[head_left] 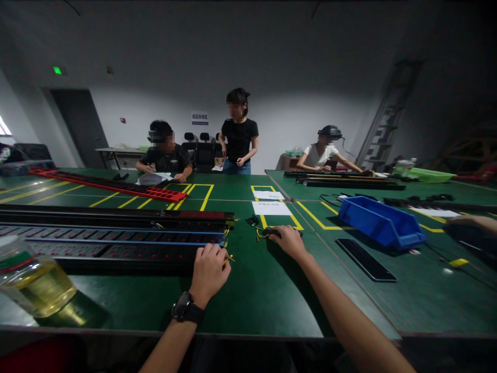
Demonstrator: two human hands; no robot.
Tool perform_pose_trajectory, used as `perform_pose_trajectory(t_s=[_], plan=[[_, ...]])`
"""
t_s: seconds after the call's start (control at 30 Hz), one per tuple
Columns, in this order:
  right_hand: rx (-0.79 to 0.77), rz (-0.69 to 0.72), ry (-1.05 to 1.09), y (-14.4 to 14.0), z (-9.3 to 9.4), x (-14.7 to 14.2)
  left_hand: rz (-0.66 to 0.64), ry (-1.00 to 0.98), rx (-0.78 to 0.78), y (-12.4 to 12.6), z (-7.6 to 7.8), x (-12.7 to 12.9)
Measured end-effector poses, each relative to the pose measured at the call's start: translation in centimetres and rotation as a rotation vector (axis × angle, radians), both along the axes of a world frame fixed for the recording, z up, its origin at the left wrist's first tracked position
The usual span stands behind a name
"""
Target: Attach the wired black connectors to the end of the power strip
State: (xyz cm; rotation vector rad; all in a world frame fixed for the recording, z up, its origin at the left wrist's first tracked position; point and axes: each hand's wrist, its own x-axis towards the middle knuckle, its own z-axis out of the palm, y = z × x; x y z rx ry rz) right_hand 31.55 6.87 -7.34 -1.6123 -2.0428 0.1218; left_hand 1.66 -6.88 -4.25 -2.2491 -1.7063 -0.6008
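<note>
Long black power strips with red dots lie side by side at the left, their right ends showing short coloured wires. My left hand, wearing a dark watch, is curled at the end of the nearest strip. Yellow wire ends poke out beside its fingertips; the fingers partly hide what they grip. Farther right, my right hand is closed over a small black part with coloured wires, low over the green table. A small black piece lies just beyond it.
A bottle of yellow liquid stands front left. To the right are a blue bin and a black phone-like slab. Paper sheets and a red rail lie farther back. Several people are across the table; another person's hand reaches in at right.
</note>
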Motion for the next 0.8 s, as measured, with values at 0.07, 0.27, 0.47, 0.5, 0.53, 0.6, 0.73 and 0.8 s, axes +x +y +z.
perform_pose_trajectory(t_s=[0.07,0.27,0.47,0.5,0.53,0.6,0.73,0.8], plan=[[-0.028,0.015,-0.078,0.1,0.2,0.5,0.002,0.004,0.001,0.1,0.0,0.0],[-0.029,0.034,-0.22,-0.4,1.2,0.7,0.008,0.012,0.005,0.1,-0.1,0.0],[-0.016,-0.136,-0.189,-0.6,1.8,0.1,0.001,-0.005,-0.003,0.1,0.0,0.0],[-0.021,-0.181,-0.142,-0.4,1.7,0.2,0.001,-0.006,-0.002,0.2,0.0,0.0],[-0.027,-0.218,-0.08,-0.1,1.5,0.4,0.001,-0.007,-0.001,0.2,0.0,0.0],[-0.02,-0.26,0.083,0.7,1.0,1.1,0.001,-0.008,-0.001,0.2,0.0,-0.1],[0.057,-0.256,0.5,2.4,-0.2,2.5,-0.002,-0.006,0.006,0.2,-0.1,-0.1],[0.049,-0.224,0.7,3.1,-0.8,2.9,-0.006,-0.007,0.014,0.2,-0.1,-0.1]])
